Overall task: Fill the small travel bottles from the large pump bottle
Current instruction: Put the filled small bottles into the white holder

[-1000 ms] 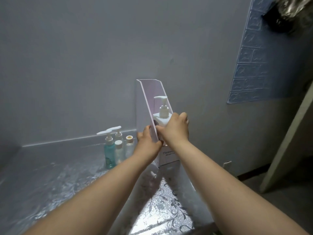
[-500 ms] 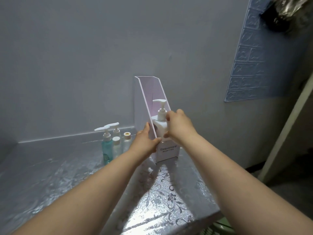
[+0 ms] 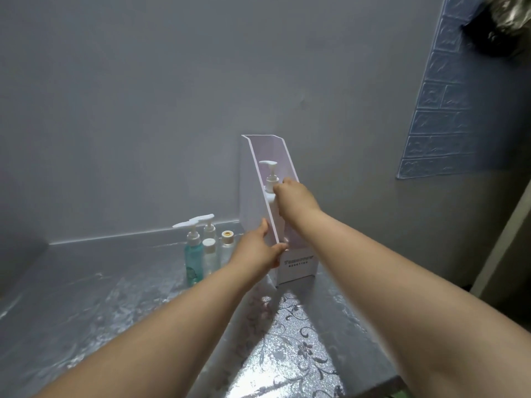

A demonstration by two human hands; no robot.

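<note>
A large white pump bottle [image 3: 271, 179] stands inside a tall white file-holder box [image 3: 253, 193] at the back of the counter. My right hand [image 3: 296, 201] grips the bottle at its shoulder, just under the pump. My left hand [image 3: 258, 251] holds the slanted front edge of the box, thumb on the inside. Left of the box stand several small travel bottles: a teal pump bottle [image 3: 193, 254], a clear pump bottle [image 3: 209, 229], a clear bottle with a white cap [image 3: 209, 254] and one with a tan cap [image 3: 227, 239].
The counter [image 3: 86, 297] has a shiny silver floral cover and ends at a front edge on the lower right. A grey wall [image 3: 143, 110] rises right behind the box. Blue brick-pattern panels [image 3: 459, 110] cover the wall at right.
The right hand has slid back along the pump bottle toward its neck, and the bottle sits lower in the box. The left hand stays on the box's edge.
</note>
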